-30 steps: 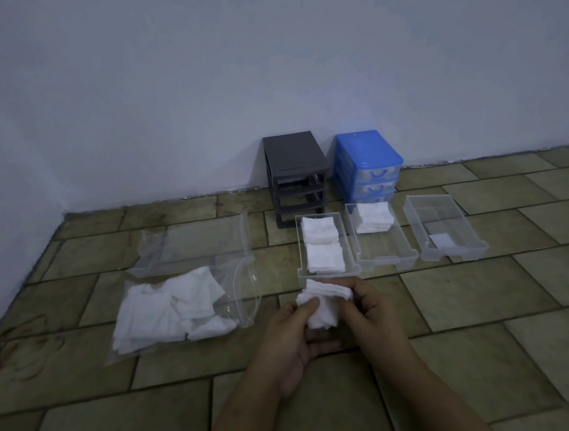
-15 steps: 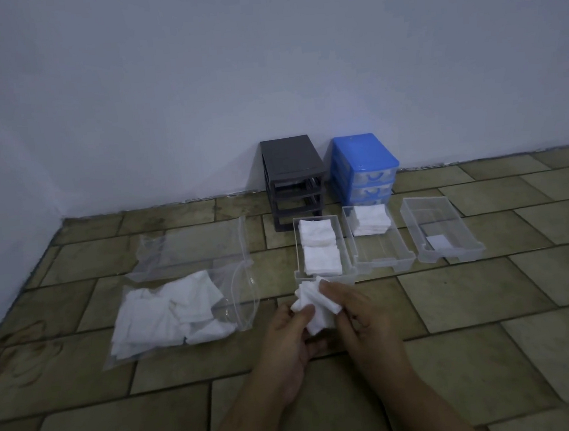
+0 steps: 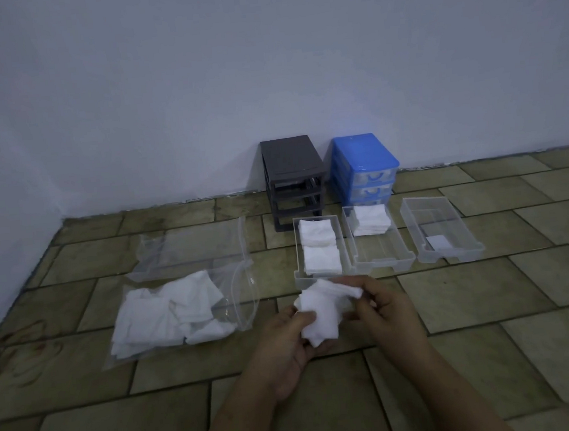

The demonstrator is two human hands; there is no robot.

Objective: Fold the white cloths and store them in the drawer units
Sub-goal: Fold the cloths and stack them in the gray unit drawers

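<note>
head | cloth (image 3: 320,310) pinched by left hand (image 3: 283,339) and right hand (image 3: 388,313) | judged light, limp, non-slip | best gripped at corners or folded edge | near drawer (image 3: 300,275)

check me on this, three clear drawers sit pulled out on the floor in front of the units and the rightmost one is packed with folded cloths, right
Not quite. The head view shows the rightmost drawer holds only a small white slip, no stack. The folded cloths are in the left drawer and middle drawer. Three clear drawers on the floor is correct.
</note>
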